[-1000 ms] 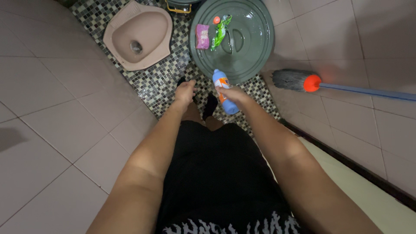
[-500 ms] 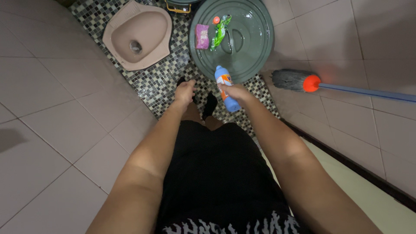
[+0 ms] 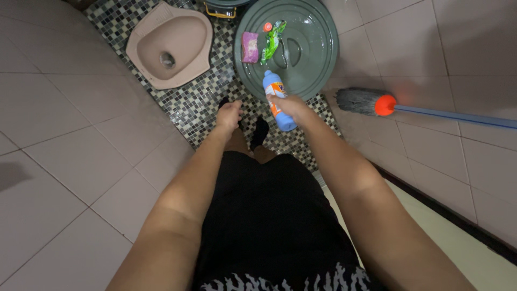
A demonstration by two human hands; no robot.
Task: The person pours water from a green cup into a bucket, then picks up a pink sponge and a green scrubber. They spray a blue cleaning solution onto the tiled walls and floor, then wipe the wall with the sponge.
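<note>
— What's over on the left?
— A pink squat toilet (image 3: pixel 169 46) set in the mosaic floor (image 3: pixel 199 102). The left hand (image 3: pixel 229 115) hangs loosely curled, holding nothing.
— And the right?
— The right hand (image 3: pixel 291 106) is wrapped around a blue bottle (image 3: pixel 277 101), tilted over the grey bin lid (image 3: pixel 318 43). A mop (image 3: pixel 366 101) lies beyond.

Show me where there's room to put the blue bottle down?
Bare lid surface lies right of the handle on the round green lid; its left part is crowded by the pink packet and green wrapper. Mosaic floor between the squat toilet and feet is bare.
</note>
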